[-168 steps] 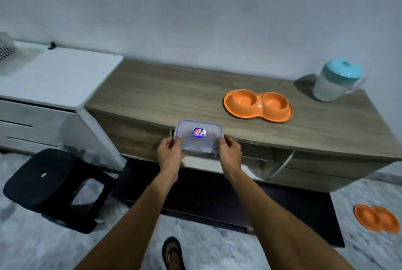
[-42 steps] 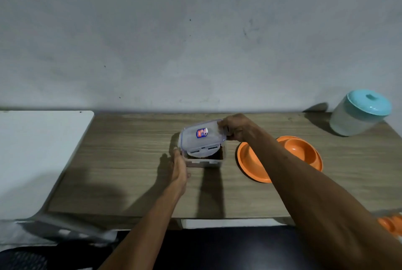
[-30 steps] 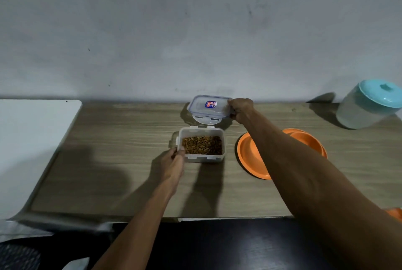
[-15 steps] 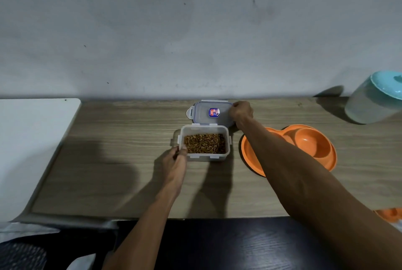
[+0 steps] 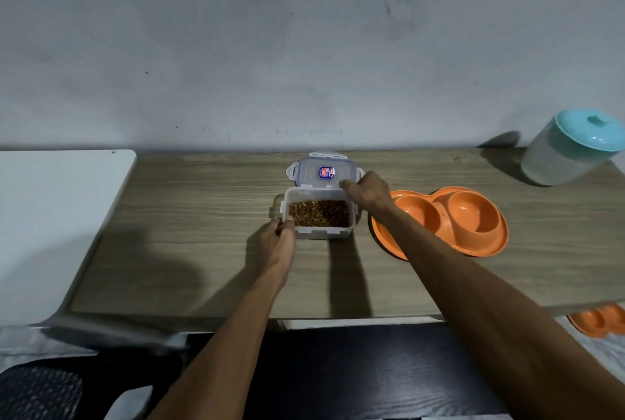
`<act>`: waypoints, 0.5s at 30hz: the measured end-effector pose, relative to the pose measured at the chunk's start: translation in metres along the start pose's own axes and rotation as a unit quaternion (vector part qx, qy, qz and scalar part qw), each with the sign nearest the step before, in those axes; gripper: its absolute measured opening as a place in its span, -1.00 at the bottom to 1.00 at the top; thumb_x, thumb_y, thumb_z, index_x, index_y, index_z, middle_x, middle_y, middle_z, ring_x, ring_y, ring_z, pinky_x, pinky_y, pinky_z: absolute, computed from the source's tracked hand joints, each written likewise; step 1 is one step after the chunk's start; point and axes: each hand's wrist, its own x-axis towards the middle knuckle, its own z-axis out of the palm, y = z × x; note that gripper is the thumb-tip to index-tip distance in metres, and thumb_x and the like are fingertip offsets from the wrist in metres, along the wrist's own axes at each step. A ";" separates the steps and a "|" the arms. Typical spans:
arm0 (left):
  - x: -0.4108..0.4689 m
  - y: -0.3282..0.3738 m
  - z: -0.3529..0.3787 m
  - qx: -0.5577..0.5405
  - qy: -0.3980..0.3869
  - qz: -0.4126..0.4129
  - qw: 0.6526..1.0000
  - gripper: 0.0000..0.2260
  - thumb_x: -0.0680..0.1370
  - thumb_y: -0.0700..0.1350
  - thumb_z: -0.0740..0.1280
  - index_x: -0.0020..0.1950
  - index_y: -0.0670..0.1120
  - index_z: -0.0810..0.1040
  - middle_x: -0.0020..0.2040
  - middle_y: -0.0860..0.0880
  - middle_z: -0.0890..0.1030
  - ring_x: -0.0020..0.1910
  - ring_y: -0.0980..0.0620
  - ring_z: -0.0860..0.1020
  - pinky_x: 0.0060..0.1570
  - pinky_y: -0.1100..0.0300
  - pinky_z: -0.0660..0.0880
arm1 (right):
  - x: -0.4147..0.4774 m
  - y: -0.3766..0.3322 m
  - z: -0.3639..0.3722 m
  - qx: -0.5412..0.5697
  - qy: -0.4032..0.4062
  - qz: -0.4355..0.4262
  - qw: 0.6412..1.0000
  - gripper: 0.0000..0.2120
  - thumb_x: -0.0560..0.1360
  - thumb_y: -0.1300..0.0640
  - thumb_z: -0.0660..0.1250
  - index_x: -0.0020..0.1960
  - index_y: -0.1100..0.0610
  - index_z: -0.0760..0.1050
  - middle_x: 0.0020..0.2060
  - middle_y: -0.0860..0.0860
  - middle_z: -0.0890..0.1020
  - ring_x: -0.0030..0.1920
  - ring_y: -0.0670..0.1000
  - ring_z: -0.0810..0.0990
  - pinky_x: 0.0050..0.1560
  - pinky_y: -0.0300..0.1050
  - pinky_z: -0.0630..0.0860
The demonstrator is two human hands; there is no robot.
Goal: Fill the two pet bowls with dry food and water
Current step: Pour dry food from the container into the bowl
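Lid newly flat behind food container, both long axes seemingly left-right.

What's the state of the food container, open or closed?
Open: the lid lies flat on the wooden table behind the container, and the brown dry food inside is exposed.

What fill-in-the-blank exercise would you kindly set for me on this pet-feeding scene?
1. The double pet bowl on the counter is coloured ____.
2. Its two wells, as far as visible, are ____.
3. The lid lies flat between the food container and the ____.
4. The left hand grips a near corner of the ____.
Missing words: orange; empty; wall; container.
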 end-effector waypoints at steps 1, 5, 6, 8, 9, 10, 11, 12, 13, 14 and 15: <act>0.000 -0.001 0.000 0.007 0.003 0.002 1.000 -0.72 0.64 0.01 0.23 0.22 -0.12 0.59 -0.14 -0.07 0.57 -0.30 0.09 0.43 -0.38 0.23 0.31 | -0.008 0.001 0.002 -0.010 -0.015 0.010 1.000 -0.55 0.49 -0.02 0.38 0.19 0.32 0.55 0.10 0.23 0.64 0.10 0.20 0.61 -0.13 -0.12 0.42; -0.003 0.001 -0.001 0.060 0.012 0.015 0.998 -0.70 0.64 0.04 0.21 0.21 -0.09 0.60 -0.08 -0.08 0.59 -0.22 0.04 0.47 -0.35 0.23 0.32 | -0.026 0.005 0.013 -0.012 -0.052 0.042 0.998 -0.71 0.54 0.16 0.31 0.19 0.30 0.51 0.14 0.24 0.62 0.14 0.21 0.60 -0.11 -0.10 0.44; -0.004 0.002 -0.001 0.063 0.010 0.018 0.998 -0.69 0.64 0.05 0.21 0.22 -0.09 0.60 -0.05 -0.10 0.61 -0.16 -0.02 0.51 -0.29 0.21 0.37 | -0.027 0.006 0.014 0.003 -0.047 0.044 0.998 -0.77 0.54 0.19 0.28 0.14 0.29 0.51 0.12 0.25 0.62 0.11 0.22 0.61 -0.11 -0.08 0.46; -0.007 0.004 -0.002 0.068 0.013 0.018 0.997 -0.68 0.64 0.07 0.21 0.23 -0.08 0.61 0.03 -0.14 0.64 -0.08 -0.08 0.53 -0.22 0.16 0.38 | -0.030 0.006 0.013 0.057 -0.049 0.051 0.996 -0.81 0.54 0.19 0.25 0.10 0.24 0.51 0.10 0.24 0.62 0.06 0.20 0.60 -0.04 -0.02 0.55; -0.005 0.003 -0.001 0.070 0.015 0.014 0.997 -0.67 0.64 0.07 0.20 0.21 -0.09 0.61 0.04 -0.15 0.64 -0.09 -0.07 0.51 -0.24 0.16 0.35 | -0.032 0.005 0.010 0.089 -0.065 0.058 0.992 -0.79 0.55 0.18 0.24 0.13 0.24 0.49 0.11 0.23 0.62 0.06 0.20 0.60 0.01 0.06 0.60; -0.004 0.003 -0.002 0.069 0.020 0.009 0.997 -0.66 0.64 0.09 0.19 0.17 -0.11 0.62 0.03 -0.16 0.65 -0.11 -0.06 0.50 -0.26 0.17 0.32 | -0.033 0.005 0.008 0.117 -0.086 0.065 0.987 -0.78 0.56 0.17 0.22 0.16 0.23 0.48 0.10 0.22 0.61 0.05 0.21 0.59 0.01 0.13 0.62; -0.004 0.003 -0.001 0.064 0.023 0.002 0.998 -0.63 0.65 0.11 0.16 0.13 -0.13 0.62 -0.01 -0.17 0.64 -0.14 -0.06 0.50 -0.30 0.18 0.30 | -0.037 0.004 0.005 0.137 -0.109 0.071 0.982 -0.77 0.57 0.18 0.20 0.18 0.22 0.46 0.07 0.21 0.60 0.03 0.22 0.58 -0.05 0.16 0.63; -0.005 0.003 -0.001 0.059 0.031 -0.005 0.998 -0.59 0.65 0.13 0.12 0.10 -0.16 0.60 -0.05 -0.18 0.63 -0.16 -0.07 0.51 -0.34 0.19 0.29 | -0.041 0.003 0.000 0.151 -0.131 0.072 0.977 -0.76 0.57 0.19 0.18 0.20 0.22 0.45 0.05 0.19 0.58 0.01 0.24 0.58 -0.13 0.15 0.62; -0.005 0.004 0.000 0.056 0.041 -0.010 0.998 -0.55 0.66 0.16 0.08 0.10 -0.17 0.56 -0.08 -0.18 0.61 -0.17 -0.09 0.52 -0.36 0.19 0.29 | -0.043 0.004 -0.005 0.160 -0.147 0.074 0.973 -0.75 0.57 0.20 0.17 0.21 0.23 0.45 0.02 0.20 0.57 -0.02 0.25 0.57 -0.17 0.14 0.62; -0.004 0.003 0.001 0.061 0.053 -0.013 0.997 -0.51 0.65 0.19 0.04 0.13 -0.18 0.52 -0.08 -0.19 0.60 -0.17 -0.12 0.54 -0.35 0.18 0.34 | -0.047 0.005 -0.011 0.171 -0.153 0.073 0.971 -0.74 0.56 0.20 0.17 0.21 0.25 0.46 0.01 0.21 0.57 -0.05 0.26 0.58 -0.16 0.17 0.63; -0.004 0.002 0.002 0.069 0.064 -0.014 0.995 -0.48 0.65 0.22 0.01 0.17 -0.19 0.49 -0.08 -0.19 0.59 -0.16 -0.13 0.55 -0.29 0.15 0.39 | -0.050 0.006 -0.019 0.184 -0.153 0.072 0.968 -0.76 0.56 0.21 0.18 0.18 0.26 0.47 -0.02 0.22 0.58 -0.07 0.25 0.59 -0.10 0.22 0.63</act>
